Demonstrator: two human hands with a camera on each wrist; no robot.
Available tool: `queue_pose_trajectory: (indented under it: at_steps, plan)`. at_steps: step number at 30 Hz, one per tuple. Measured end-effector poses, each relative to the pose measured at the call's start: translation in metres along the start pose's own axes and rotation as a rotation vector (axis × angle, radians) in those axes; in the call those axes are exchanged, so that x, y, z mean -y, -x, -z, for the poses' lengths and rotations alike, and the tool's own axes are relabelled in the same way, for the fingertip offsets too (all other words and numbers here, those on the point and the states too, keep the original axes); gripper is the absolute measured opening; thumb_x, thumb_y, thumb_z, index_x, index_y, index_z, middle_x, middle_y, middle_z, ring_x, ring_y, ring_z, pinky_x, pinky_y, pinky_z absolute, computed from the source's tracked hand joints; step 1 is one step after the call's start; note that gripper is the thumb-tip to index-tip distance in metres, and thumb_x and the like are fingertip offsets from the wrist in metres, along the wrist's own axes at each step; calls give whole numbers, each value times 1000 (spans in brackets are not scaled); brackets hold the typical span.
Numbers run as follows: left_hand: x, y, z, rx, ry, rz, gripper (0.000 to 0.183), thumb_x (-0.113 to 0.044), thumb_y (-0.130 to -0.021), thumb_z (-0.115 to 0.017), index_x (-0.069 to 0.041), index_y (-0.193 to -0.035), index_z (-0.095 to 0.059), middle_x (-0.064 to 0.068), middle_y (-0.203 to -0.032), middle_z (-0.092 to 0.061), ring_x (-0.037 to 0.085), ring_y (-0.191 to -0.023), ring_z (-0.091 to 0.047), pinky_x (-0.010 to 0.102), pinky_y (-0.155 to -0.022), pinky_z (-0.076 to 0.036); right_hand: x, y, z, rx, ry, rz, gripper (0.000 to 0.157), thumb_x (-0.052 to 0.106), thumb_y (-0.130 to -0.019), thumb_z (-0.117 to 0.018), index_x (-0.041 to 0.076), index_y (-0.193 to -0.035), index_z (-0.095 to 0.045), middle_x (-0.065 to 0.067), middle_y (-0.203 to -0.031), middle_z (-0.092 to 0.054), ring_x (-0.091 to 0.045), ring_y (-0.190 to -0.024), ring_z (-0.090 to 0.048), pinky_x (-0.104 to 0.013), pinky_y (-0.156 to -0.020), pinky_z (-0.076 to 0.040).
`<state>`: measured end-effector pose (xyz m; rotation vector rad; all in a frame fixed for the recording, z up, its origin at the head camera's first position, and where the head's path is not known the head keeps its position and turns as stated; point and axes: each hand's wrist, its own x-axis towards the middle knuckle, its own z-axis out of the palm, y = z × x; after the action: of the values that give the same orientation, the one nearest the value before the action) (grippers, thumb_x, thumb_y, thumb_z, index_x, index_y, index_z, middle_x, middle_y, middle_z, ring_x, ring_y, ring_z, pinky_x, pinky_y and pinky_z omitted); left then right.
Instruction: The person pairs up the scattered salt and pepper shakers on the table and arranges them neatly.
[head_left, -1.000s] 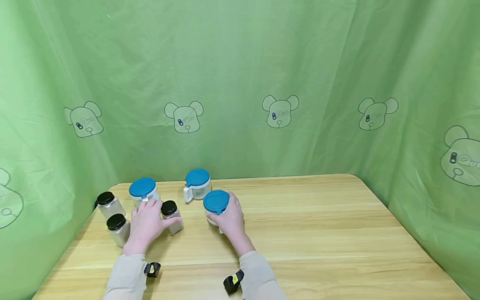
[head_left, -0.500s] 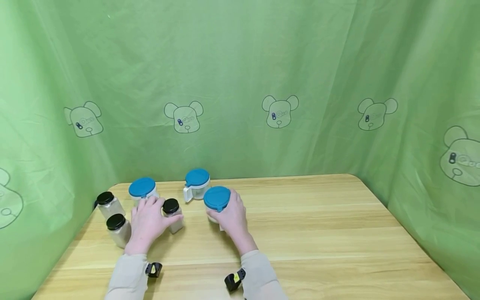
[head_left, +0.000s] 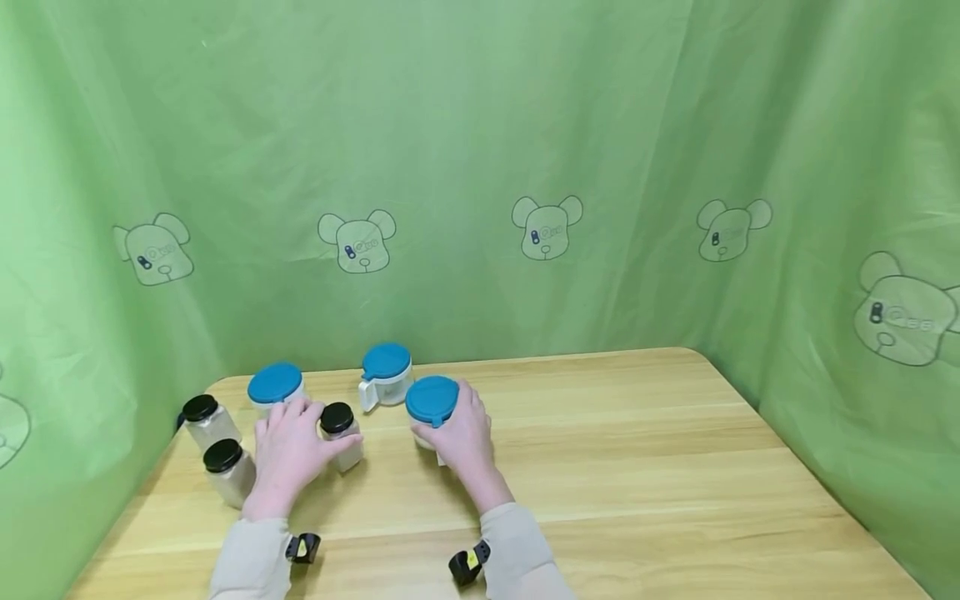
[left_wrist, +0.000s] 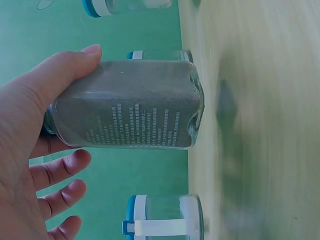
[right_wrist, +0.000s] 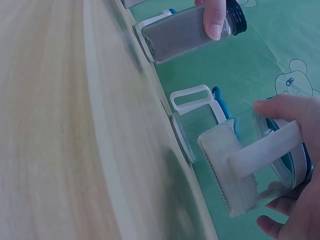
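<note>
My left hand (head_left: 291, 454) pinches a black-capped square glass jar (left_wrist: 130, 105) between thumb and index finger, the other fingers spread loosely. Grey powder fills this jar, and printed text runs down one side; its base shows apart from the tabletop in the left wrist view. With my right hand (head_left: 467, 442) I grip a round seasoning jar (head_left: 432, 400) by its upper part, thumb on one side and fingers on the other. It has a blue lid, a white handle (right_wrist: 265, 150) and white contents; in the right wrist view it is tilted and off the table.
Two more black-capped jars (head_left: 212, 421) (head_left: 231, 479) stand left of my left hand. Behind it is a blue-lidded jar (head_left: 276, 383), partly hidden. Another blue-lidded jar (head_left: 386, 371) with a white handle stands near the back edge. A green curtain (head_left: 480, 167) surrounds the wooden table (head_left: 637, 467).
Both held jars have risen slightly from where they were a second ago, each still in its hand. The head view has shifted a little; the other jars stay put.
</note>
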<state>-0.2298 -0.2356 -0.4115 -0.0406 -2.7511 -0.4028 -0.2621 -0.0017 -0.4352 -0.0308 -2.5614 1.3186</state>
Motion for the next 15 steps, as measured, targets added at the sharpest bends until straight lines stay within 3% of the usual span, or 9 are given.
queue_pose_trajectory:
  at_steps: [15]
  plan:
    - [-11,1,1,-36,-6,-36,83,-73,-69,-70,-5,-117,-66,15,-118,-59,37,-115,-45,55,-92,-32,-1,4,13,-14,-11,50,95,38,-65,-89,6,-141,-41,-17,-135,-53,-39,-122,-50,-60,-95,-45]
